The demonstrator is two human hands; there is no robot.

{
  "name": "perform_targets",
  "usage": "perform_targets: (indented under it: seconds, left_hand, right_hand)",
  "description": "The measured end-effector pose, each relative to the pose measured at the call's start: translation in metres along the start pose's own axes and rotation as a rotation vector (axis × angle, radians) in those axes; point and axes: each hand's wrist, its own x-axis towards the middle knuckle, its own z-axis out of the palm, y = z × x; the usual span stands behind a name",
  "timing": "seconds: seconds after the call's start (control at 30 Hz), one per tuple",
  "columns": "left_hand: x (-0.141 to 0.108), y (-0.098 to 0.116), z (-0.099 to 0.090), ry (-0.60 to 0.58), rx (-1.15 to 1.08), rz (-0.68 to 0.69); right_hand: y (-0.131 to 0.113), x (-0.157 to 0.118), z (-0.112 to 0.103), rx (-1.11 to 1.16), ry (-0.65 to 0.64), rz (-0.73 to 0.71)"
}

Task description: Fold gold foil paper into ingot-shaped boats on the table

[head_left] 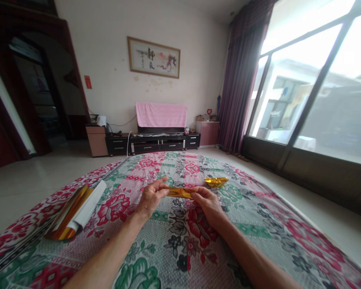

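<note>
A narrow folded strip of gold foil paper (pixel 180 192) is stretched level between my two hands, above the flowered cloth. My left hand (pixel 152 196) pinches its left end between thumb and fingers, with one finger raised. At the other end, my right hand (pixel 209 202) grips it with thumb and fingertips. Just beyond my right hand lies a folded gold foil piece (pixel 215 182), boat-like in shape, with pointed ends. To the left rests a curled stack of gold and white paper sheets (pixel 75 212).
A patterned red, green and grey tablecloth (pixel 138 249) covers the rounded table. Beyond it stand a low black TV cabinet (pixel 159 145) and a screen draped with a pink cloth (pixel 161 114). A purple curtain (pixel 237 80) and large windows are on the right.
</note>
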Motion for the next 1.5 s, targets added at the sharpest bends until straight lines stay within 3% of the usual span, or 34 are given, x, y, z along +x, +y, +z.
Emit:
perform_targets:
  seconds: [0.5, 0.73, 0.97, 1.13, 1.33, 1.5]
  left_hand:
    - [0.0, -0.003, -0.001, -0.002, -0.003, -0.015]
    - [0.003, -0.011, -0.003, 0.01, 0.022, -0.007]
    - [0.005, -0.018, -0.001, 0.051, 0.071, -0.021]
    - [0.004, -0.018, 0.001, 0.076, 0.113, -0.041]
    - [0.01, -0.033, -0.001, 0.077, 0.318, -0.008]
    - [0.01, -0.029, 0.003, 0.091, 0.66, -0.009]
  right_hand:
    - [-0.001, 0.0, 0.001, -0.089, 0.014, -0.012]
    - [0.005, 0.003, 0.003, -0.181, 0.045, -0.087]
    - [0.013, 0.007, 0.005, -0.22, 0.087, -0.069]
    - [0.014, 0.01, 0.002, -0.377, 0.114, -0.114]
    - [0.004, 0.007, 0.002, -0.681, 0.178, -0.127]
    - [0.001, 0.008, 0.006, -0.817, 0.151, -0.068]
